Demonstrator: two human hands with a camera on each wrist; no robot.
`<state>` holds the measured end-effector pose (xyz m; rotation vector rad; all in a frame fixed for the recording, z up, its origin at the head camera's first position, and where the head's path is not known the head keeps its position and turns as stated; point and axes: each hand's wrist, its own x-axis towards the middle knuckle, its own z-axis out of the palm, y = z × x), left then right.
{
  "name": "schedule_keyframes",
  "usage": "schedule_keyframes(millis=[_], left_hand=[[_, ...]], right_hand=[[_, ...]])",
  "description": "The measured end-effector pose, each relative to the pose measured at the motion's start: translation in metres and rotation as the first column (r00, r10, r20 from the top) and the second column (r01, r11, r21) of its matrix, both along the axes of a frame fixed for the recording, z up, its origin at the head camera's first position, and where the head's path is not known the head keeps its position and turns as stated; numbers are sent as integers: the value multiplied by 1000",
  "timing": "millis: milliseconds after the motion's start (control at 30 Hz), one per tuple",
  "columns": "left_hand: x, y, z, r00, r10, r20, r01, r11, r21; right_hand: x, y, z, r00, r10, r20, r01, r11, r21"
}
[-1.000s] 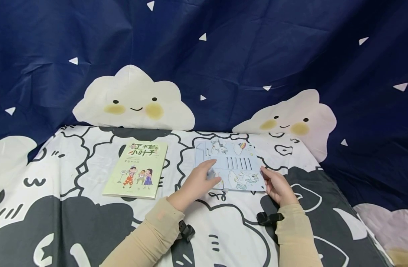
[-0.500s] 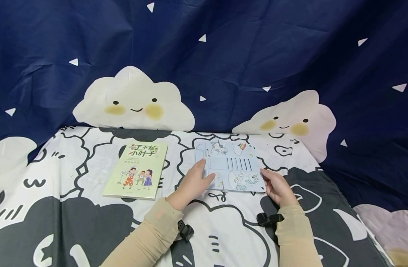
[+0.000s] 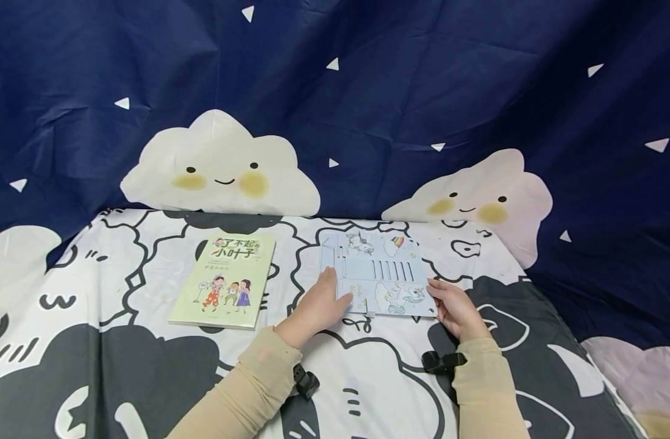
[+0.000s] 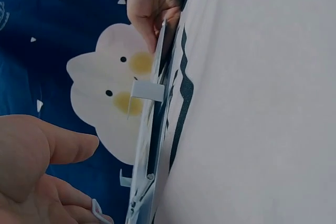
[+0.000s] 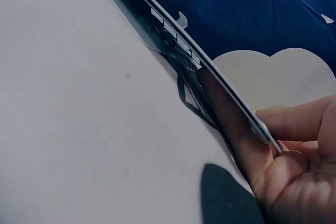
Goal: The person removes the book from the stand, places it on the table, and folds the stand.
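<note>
A light-blue book stand (image 3: 362,268) with unicorn pictures and a row of slots lies almost flat on the patterned cloth. My right hand (image 3: 456,308) pinches its right edge, thumb above and fingers tucked underneath, as the right wrist view shows on the panel edge (image 5: 231,90). My left hand (image 3: 315,305) is over the stand's left end, fingers extended. In the left wrist view its thumb (image 4: 73,148) is held apart from the other fingers, whose tips are beside a small pale hook (image 4: 98,211). Folded metal parts show under the raised panel in the right wrist view.
A green book (image 3: 225,280) with cartoon children on its cover lies flat to the left of the stand. Sheep-patterned cloth (image 3: 356,366) covers the surface. A navy curtain (image 3: 367,110) with clouds hangs behind.
My left hand has drawn back a little to the left from the middle of the stand towards its left end. My right hand keeps its grip; the stand and book stay put.
</note>
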<state>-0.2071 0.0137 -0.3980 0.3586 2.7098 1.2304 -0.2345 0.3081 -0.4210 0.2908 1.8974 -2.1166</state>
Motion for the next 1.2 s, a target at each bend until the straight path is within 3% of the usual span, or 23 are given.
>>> schedule_keyframes(millis=[467,767,1033,1200], left_hand=[[3,7,-4,997,-77,12,78,990,-120],[3,7,-8,981,-194,20,193,949,-250],[1,7,-7,978,-206,26,206,938,-279],[4,7,-5,983,-183,21,182,945,-271]], right_hand=[[2,-2,0,1000,15,-7,-14,990,143],[1,-4,0,1000,16,3,-16,990,139],[1,-4,1,1000,5,18,-8,992,128],[1,-3,-1,1000,9,12,-10,993,114]])
